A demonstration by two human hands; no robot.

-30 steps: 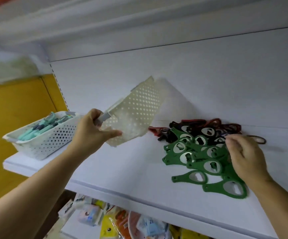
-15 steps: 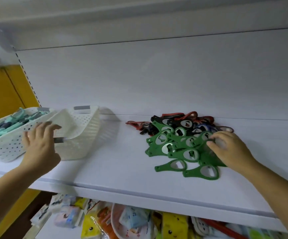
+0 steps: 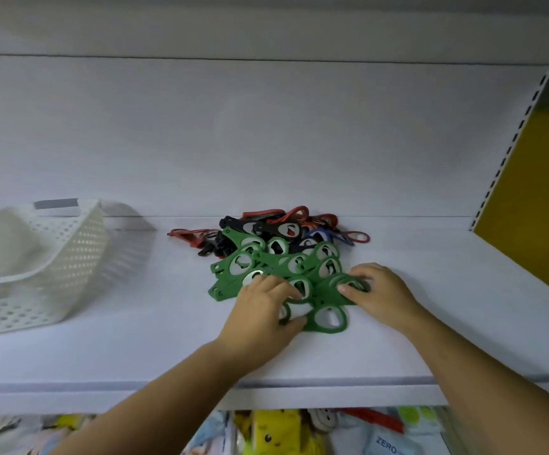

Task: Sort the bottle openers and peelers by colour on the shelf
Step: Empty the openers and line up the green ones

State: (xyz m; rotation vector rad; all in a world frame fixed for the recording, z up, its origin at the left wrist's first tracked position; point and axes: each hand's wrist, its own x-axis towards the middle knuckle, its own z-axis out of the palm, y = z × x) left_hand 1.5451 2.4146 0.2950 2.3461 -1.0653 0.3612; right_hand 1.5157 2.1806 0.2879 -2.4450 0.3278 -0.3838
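Logged green openers (image 3: pixel 278 262) flat on shelf (image 3: pixel 447 323), mid-width, overlapping the red, black and blue openers (image 3: pixel 276 228) behind; judged set forward to split green off, with basket (image 3: pixel 79 247) well apart at left. Noted left hand (image 3: pixel 261 311) over the near-left ones, fingers spread on top, thumb pinching a ring; right hand (image 3: pixel 379 295) with bent fingers gripping a head at right, probably to gather the fan between both. Read long axes as mostly slanting, handles pointing left, heads right; nearest one front-to-back, head toward shelf edge.
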